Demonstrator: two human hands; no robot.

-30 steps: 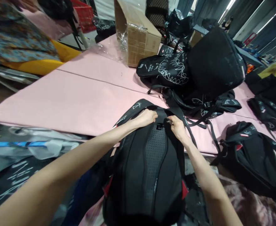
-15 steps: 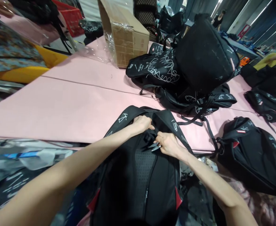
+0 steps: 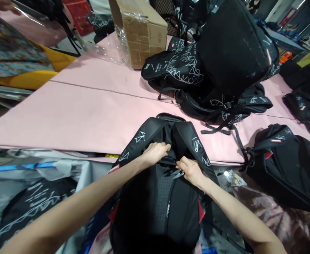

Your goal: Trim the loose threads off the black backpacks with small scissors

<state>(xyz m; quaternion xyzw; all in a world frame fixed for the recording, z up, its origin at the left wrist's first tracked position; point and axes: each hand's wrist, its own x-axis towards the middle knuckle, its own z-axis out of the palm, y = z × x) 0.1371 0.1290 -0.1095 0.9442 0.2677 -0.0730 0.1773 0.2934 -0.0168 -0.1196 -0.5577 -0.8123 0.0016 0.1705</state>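
Observation:
A black backpack (image 3: pixel 141 204) with white scribbles on its shoulder straps leans upright against the near table edge, its padded back facing me. My left hand (image 3: pixel 156 154) is closed on the black fabric between the straps, near the top of the back panel. In my right hand (image 3: pixel 191 171) sits a pair of small metal thread snips (image 3: pixel 176 174), blades pointing left across the panel. The fingers of that hand also touch the backpack's fabric near the right strap. Dark folds hide what exactly the left fingertips pinch.
Pink covering lies on the table (image 3: pixel 78 116). Beyond the backpack is a pile of black bags (image 3: pixel 176 70) beside a cardboard box (image 3: pixel 144 38). Another black backpack (image 3: pixel 289 165) rests at the right edge. A person in a patterned garment (image 3: pixel 14 53) stands at far left.
Both hands have shifted slightly down in view, and the left fingers look less deep in the fabric. The backpack's straps stand more spread. The view has tilted a little.

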